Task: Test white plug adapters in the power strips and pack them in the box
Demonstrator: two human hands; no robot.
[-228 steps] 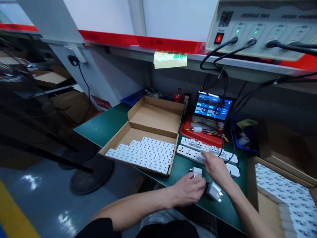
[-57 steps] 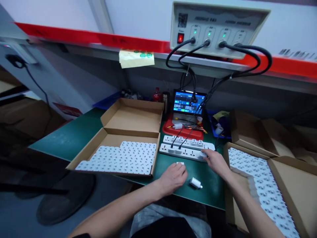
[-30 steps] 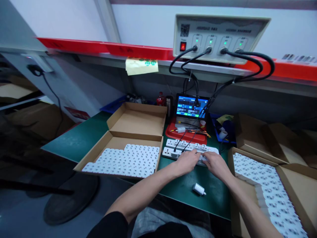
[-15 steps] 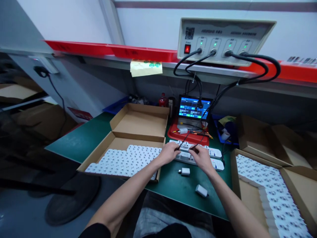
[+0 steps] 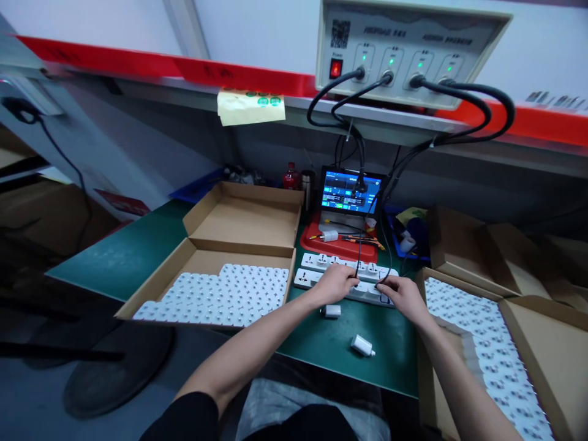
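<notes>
Two white power strips (image 5: 310,260) lie side by side on the green table, with white chargers seated in the nearer one. My left hand (image 5: 337,285) is over the nearer strip, fingers pinched on a thin black cable (image 5: 358,260) that hangs from above. At the strip's right end, my right hand (image 5: 405,297) pinches a second black cable (image 5: 389,254). The cable tips are hidden by my fingers, so I cannot tell whether they sit in the chargers. Nearer me, a white charger (image 5: 331,311) and another white charger (image 5: 362,345) lie loose.
An open carton (image 5: 193,257) of white chargers stands left, another carton (image 5: 425,349) right. Behind the strips are a red tray (image 5: 337,250) with cables and a lit screen (image 5: 351,193). A tester box (image 5: 413,37) with thick cables sits on the shelf above.
Both hands have moved right along the power strips, towards the right end, each with a cable. The view has shifted, and the loose chargers stay on the table.
</notes>
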